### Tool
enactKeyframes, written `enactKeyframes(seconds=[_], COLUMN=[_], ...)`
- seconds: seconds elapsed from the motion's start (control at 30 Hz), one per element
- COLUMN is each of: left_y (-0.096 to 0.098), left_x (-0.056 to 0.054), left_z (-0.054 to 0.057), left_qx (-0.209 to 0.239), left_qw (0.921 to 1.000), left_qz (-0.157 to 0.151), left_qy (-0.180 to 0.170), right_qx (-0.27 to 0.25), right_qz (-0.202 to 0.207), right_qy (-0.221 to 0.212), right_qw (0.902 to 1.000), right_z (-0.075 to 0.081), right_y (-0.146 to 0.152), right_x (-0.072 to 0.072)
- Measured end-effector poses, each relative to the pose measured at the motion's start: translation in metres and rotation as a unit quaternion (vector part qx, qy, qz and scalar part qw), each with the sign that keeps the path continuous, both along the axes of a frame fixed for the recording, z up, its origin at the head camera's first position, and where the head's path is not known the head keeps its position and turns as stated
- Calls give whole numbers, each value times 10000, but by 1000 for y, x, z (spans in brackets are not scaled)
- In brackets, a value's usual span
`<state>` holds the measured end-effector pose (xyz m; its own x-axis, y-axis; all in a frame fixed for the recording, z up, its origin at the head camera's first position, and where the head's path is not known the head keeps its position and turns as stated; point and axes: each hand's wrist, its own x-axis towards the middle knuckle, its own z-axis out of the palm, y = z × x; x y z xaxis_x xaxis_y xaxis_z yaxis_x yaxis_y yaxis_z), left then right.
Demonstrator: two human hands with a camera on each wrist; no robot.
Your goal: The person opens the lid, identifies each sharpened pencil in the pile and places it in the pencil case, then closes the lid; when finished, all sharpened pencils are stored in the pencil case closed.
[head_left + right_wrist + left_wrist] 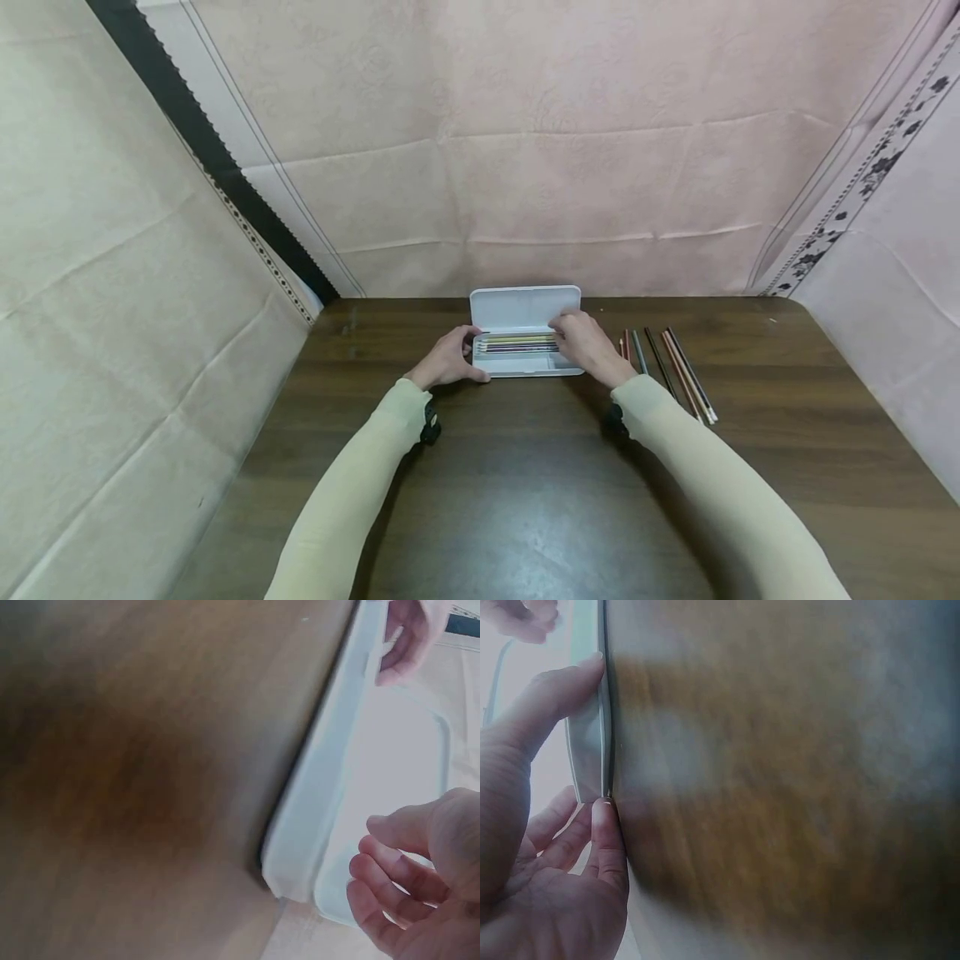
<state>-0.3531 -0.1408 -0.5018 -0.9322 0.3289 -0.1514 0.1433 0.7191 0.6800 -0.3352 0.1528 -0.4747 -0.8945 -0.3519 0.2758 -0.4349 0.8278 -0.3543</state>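
A white pencil case [517,365] lies with its lid [525,307] raised at the back of the table. Several coloured pencils [516,343] lie side by side in its tray. At the case's left end, my left hand [452,354] grips it, thumb on the front wall and fingers at the end, as the left wrist view shows. Over the right end of the tray hovers my right hand [420,877], its fingers loosely bent and the thumb near them. Nothing shows between those fingers in the right wrist view. The right hand hides the pencils' right ends in the head view.
To the right of the case, several loose pencils [684,375] lie on the brown wooden table [517,483], partly behind my right forearm. Pale cloth [540,183] hangs along the table's back edge and at both sides.
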Motion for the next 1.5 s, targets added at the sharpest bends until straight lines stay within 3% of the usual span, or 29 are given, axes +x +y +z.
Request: enactKeyframes(seconds=[0.33, 0.6, 0.8, 1.0, 1.2, 1.5], left_y=[-2, -1, -2, -2, -2, 0], left_x=[0, 1, 0, -1, -1, 0], left_z=[-1, -1, 0, -2, -4, -1], left_qx=[-58, -30, -57, -36, -63, 56], left_qw=[10000, 10000, 10000, 10000, 9999, 9999], left_qz=[-3, -16, 19, -13, -24, -17], left_qy=[17, 14, 60, 72, 107, 82], right_qx=[-698, -833, -819, -695, -607, -544], right_qz=[-611, -1085, -1219, -1478, -1590, -1751], right_qy=[171, -51, -79, -388, -1035, -1558], right_qw=[9955, 9906, 9891, 9858, 9800, 9706], right_z=[19, 30, 34, 30, 18, 3], right_y=[11, 21, 31, 41, 54, 66], right_x=[28, 54, 69, 79, 86, 91])
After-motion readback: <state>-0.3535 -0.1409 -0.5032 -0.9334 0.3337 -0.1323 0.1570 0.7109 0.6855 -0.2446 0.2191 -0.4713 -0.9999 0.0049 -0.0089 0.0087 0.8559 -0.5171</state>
